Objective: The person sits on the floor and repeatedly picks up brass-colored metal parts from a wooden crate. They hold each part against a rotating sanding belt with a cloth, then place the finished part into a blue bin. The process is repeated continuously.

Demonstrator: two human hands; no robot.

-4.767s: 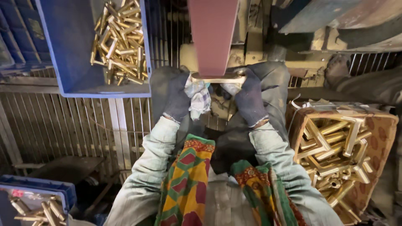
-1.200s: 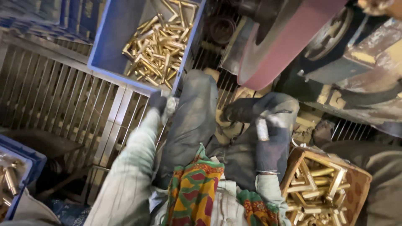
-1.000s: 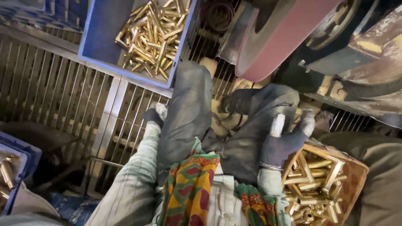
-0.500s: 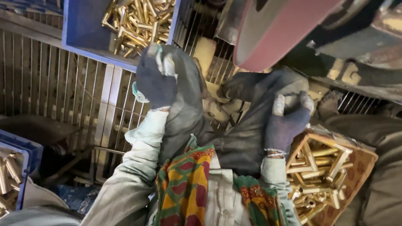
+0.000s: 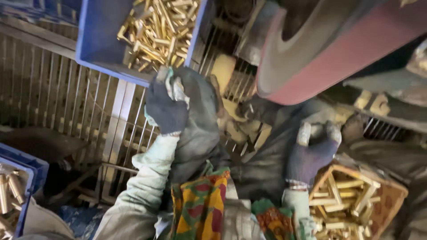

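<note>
We are between pieces. Our left hand [image 5: 167, 106], in a dark glove, is raised just under the near edge of the blue crate [image 5: 95, 42], and its grip is closed around a pale rag [image 5: 176, 89] bunched against the palm. Our right hand [image 5: 311, 153], also gloved, hangs at the top edge of the wooden box [image 5: 396, 195] at our right knee. Its fingers [image 5: 304, 133] are curled, but we cannot tell whether they hold one of the pieces or nothing.

The brass pieces [image 5: 155, 24] lie heaped in the blue crate, and more of them [image 5: 344, 206] are stacked loosely in the wooden box. None is at the red sanding belt [image 5: 342, 55], which slopes across the upper right, well apart from both hands. As we judge it, bringing a piece to that belt would call for both hands on it, the rag kept between glove and metal, and fingertips held clear of the moving band.

There is no real worktop here. A metal grille [image 5: 58, 102] stands behind the crate, a second blue crate [image 5: 31, 166] with more brass sits low at our left, and a dark cloth [image 5: 200, 129] and a bright patterned cloth [image 5: 200, 209] cover our lap. The place is dim, cramped and dusty.
</note>
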